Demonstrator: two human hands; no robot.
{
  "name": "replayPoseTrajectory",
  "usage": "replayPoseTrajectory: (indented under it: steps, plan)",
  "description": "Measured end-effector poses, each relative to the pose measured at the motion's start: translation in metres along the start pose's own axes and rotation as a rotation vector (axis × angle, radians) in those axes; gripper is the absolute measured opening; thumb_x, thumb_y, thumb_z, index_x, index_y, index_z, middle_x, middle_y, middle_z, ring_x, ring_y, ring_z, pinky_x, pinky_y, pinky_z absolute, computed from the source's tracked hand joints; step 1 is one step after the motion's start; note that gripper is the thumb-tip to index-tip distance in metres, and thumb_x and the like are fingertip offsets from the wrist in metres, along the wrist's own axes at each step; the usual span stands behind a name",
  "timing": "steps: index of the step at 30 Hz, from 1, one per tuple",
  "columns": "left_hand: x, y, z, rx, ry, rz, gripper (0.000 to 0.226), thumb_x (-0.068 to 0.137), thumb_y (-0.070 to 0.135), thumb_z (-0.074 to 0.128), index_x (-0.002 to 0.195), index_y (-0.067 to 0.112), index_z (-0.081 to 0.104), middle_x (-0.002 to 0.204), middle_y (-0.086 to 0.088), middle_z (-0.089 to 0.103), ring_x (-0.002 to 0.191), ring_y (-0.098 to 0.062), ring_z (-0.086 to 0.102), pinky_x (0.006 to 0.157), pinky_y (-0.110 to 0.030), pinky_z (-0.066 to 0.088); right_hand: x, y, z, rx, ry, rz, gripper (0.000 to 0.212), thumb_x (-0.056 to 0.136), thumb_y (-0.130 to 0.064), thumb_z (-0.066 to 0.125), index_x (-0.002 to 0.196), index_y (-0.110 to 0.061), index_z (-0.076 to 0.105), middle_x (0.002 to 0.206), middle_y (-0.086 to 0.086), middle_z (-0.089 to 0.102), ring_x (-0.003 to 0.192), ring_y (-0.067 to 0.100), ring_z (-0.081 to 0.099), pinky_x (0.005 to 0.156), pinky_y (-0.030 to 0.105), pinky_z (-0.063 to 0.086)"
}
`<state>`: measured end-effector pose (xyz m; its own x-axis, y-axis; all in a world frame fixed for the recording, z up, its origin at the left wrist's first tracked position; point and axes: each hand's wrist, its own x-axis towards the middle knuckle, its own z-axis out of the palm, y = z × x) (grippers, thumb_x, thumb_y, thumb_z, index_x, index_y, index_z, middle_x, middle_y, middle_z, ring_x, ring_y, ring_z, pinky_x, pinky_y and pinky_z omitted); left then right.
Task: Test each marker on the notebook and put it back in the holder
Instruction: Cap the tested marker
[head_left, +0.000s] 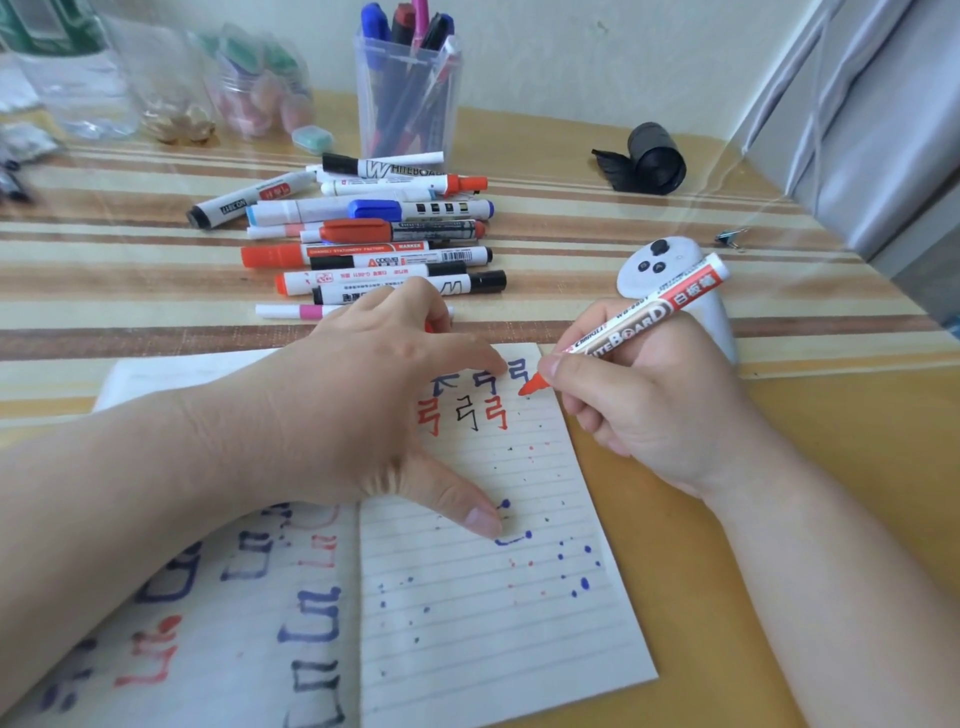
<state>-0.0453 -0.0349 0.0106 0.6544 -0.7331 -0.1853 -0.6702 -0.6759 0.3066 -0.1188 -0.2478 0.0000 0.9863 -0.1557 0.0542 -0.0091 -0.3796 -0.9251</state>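
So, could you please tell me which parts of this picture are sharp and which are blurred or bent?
Head view: the right hand, its red marker and the notebook are sharp; the jars at the back left are blurred; the table edge bows with wide-angle distortion; glare washes the right side.

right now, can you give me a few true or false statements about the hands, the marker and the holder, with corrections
1. The right hand holds an uncapped red marker with its tip at the notebook page. True.
2. The left hand is lifted clear of the notebook. False: it lies spread on the page, thumb pressing the paper.
3. The clear holder is empty. False: several markers stand in it.
4. A pile of markers lies on the table between holder and notebook. True.
5. The page is blank. False: it carries red, blue and black test marks.
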Motion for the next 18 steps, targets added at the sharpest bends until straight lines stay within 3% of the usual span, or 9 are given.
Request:
replayPoseTrajectory:
  steps: [2,7,13,18]
  plan:
    - [0.0000,0.0006,-0.0001,0.001,0.004,0.001,0.107,0.029,0.103,0.052,0.127,0.073,0.022,0.114,0.021,0.020,0.111,-0.006,0.028,0.096,-0.033,0.038,-0.0002,-0.0007,0.0004,-0.002,-0.009,-0.004,0.015,0.082,-0.018,0.072,0.070,-0.011,0.067,0.055,0.000,0.061,0.051,0.014,0.056,0.045,0.015,0.038]
    - [-0.0002,0.0011,-0.0006,0.005,-0.003,-0.005,0.108,0.029,0.101,0.052,0.128,0.072,0.023,0.113,0.021,0.019,0.111,-0.005,0.027,0.096,-0.033,0.038,0.0002,0.0001,0.0006,-0.033,-0.015,-0.012,0.015,0.089,-0.005,0.071,0.074,-0.006,0.066,0.055,0.001,0.062,0.049,0.014,0.055,0.043,0.016,0.038]
    - [-0.0001,0.0010,-0.0016,0.000,-0.011,-0.013,0.108,0.027,0.103,0.050,0.126,0.074,0.023,0.112,0.023,0.018,0.111,-0.004,0.026,0.095,-0.035,0.038,0.0005,0.0009,-0.0005,-0.068,-0.020,-0.014,0.016,0.088,-0.009,0.073,0.074,-0.008,0.065,0.055,0.002,0.061,0.051,0.016,0.055,0.043,0.019,0.038]
    - [-0.0004,0.0015,-0.0022,0.000,-0.010,-0.017,0.109,0.026,0.103,0.049,0.127,0.074,0.023,0.113,0.023,0.019,0.112,-0.003,0.025,0.094,-0.034,0.038,0.0020,0.0026,-0.0002,-0.142,0.056,-0.056,0.032,0.075,-0.025,0.067,0.077,0.005,0.056,0.067,0.028,0.056,0.061,0.043,0.052,0.049,0.035,0.039]
